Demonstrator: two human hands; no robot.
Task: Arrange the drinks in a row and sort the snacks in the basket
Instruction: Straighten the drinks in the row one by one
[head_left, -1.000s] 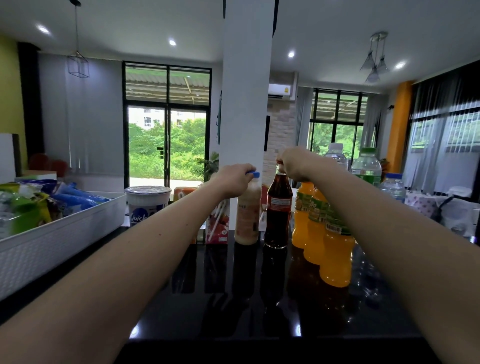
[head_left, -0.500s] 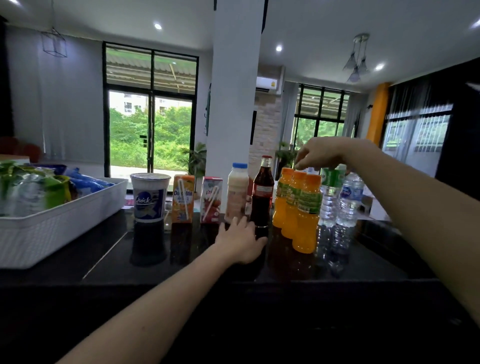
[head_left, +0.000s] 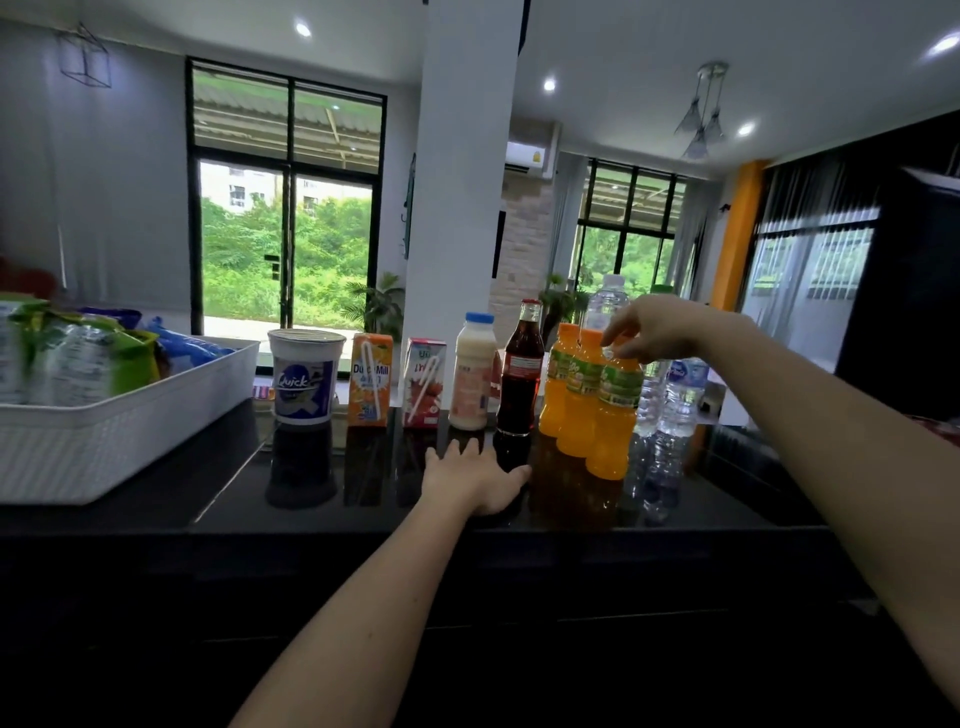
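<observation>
Fingers of the left hand lie spread and flat on the glossy black countertop, gripping nothing, just in front of the dark cola bottle with a red label.

At the far left sits a white textured plastic basket holding green and blue snack packets; their print is blurred. Next comes a white lidded tub with a blue label reading "Quick". Beside it stands an orange drink carton marked "Dutch Mill" with a wrapped straw on its front, then a red carton with a straw whose lettering I cannot read. A cream-coloured bottle with a blue cap follows, its pink label illegible, then the cola bottle.

Right of that, three orange-juice bottles with green labels stand close together, staggered toward the camera; the label text is too small to read. Behind them are clear water bottles with blue labels, partly hidden by the juice.

The right hand hovers over the juice bottles, fingers curled downward and loosely apart, their tips at the cap of the nearest one; whether they pinch it I cannot tell.

A white pillar rises behind the row, with glass doors showing greenery to its left.
</observation>
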